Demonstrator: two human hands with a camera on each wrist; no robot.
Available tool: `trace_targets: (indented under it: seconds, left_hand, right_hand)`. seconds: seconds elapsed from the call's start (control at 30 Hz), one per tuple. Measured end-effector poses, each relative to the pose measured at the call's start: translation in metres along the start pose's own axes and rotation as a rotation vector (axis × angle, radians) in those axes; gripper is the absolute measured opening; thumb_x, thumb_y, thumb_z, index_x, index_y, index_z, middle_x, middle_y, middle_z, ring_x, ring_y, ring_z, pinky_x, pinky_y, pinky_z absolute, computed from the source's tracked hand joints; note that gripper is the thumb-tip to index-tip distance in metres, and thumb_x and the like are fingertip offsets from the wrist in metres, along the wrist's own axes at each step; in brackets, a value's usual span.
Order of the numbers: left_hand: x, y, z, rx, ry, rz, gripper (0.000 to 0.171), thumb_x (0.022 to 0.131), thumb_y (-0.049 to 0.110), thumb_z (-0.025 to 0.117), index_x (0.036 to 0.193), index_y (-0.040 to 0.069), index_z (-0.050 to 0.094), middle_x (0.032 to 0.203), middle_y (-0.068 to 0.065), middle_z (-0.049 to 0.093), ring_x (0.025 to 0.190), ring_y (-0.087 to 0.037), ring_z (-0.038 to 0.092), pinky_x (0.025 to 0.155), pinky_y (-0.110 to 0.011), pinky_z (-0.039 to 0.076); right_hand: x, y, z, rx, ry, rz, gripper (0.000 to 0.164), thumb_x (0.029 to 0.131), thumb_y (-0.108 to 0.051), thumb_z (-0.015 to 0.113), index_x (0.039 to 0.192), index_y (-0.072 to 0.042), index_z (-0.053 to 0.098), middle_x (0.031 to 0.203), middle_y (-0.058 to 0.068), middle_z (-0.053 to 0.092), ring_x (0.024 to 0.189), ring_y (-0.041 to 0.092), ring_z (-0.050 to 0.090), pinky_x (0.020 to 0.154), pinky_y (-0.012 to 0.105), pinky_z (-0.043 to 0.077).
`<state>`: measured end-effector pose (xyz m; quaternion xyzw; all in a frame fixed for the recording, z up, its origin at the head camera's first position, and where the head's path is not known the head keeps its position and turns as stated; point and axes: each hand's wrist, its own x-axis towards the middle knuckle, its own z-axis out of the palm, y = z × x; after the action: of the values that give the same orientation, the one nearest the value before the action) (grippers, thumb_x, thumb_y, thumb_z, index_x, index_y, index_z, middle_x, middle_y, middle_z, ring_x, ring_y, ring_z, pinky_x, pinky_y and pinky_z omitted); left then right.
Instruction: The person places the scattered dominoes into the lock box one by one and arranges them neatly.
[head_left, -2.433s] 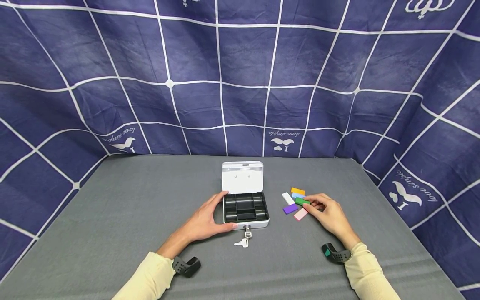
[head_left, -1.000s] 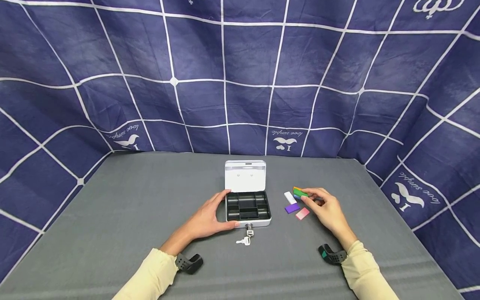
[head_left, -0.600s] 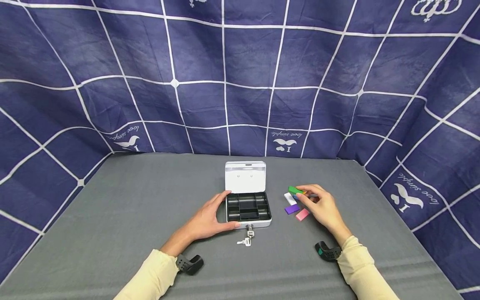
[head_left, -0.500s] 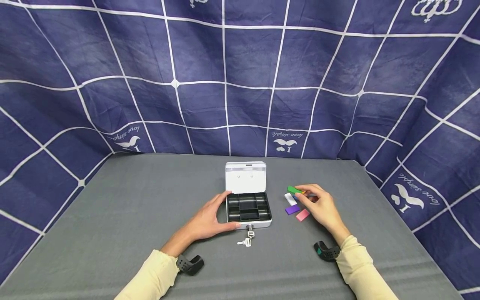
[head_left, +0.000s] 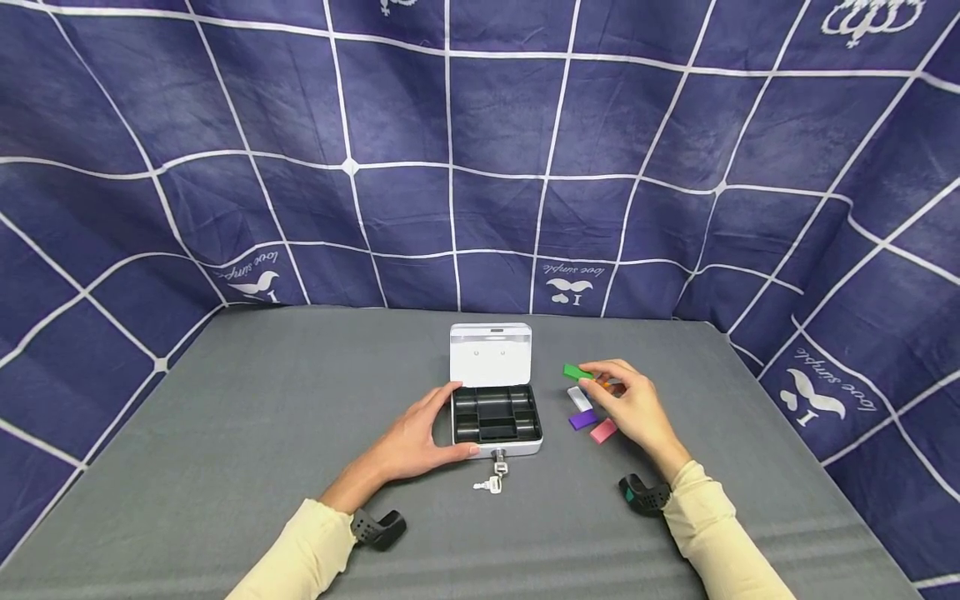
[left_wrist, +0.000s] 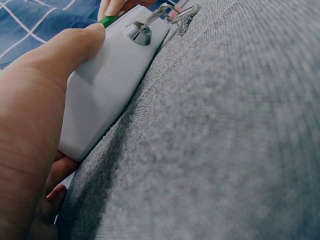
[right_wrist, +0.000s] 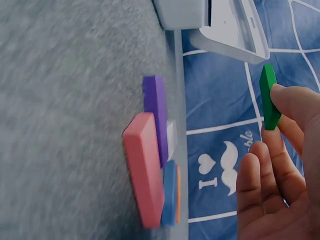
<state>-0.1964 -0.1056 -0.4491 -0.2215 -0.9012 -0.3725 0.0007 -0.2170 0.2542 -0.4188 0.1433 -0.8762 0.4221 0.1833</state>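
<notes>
An open white cash box with a black compartment tray stands mid-table, lid raised at the back. My left hand grips its left side, thumb at the front corner and fingers along the side. In the left wrist view the thumb lies on the top edge of the box's front wall. Between thumb and fingertips my right hand pinches a green block, held above the table right of the box. The right wrist view shows the green block off the surface, other fingers loosely bent.
Keys hang from the lock at the box's front. Under and beside the right hand lie a white block, a purple block, a pink block, a blue block and an orange block. Dark blue cloth hangs behind.
My right hand has lifted the green block from among the others and carried it leftward and away from me, toward the box. The left hand keeps its grip on the cash box.
</notes>
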Motion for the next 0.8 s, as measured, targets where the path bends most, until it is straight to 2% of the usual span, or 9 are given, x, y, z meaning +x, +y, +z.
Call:
trace_targets:
  seconds: [0.4,0.8]
  left_hand:
    - [0.001,0.001,0.0,0.028,0.005,0.007,0.1,0.078,0.063,0.08,0.159,0.023,0.037,0.153,-0.01,0.05,0.137,-0.036,0.051,0.11,-0.057,0.044]
    - [-0.001,0.0,0.0,0.001,0.015,0.014,0.1,0.077,0.061,0.083,0.157,0.021,0.039,0.151,-0.011,0.052,0.136,-0.034,0.053,0.109,-0.056,0.044]
  right_hand:
    - [0.009,-0.014,0.009,0.043,0.003,-0.012,0.02,0.093,-0.019,0.079,0.113,-0.016,0.079,0.103,0.003,0.071,0.08,0.01,0.06,0.068,0.016,0.049]
    - [0.014,-0.029,0.027,0.08,-0.031,-0.016,0.02,0.093,-0.018,0.079,0.112,-0.016,0.079,0.103,0.0,0.07,0.077,0.009,0.061,0.067,0.019,0.05]
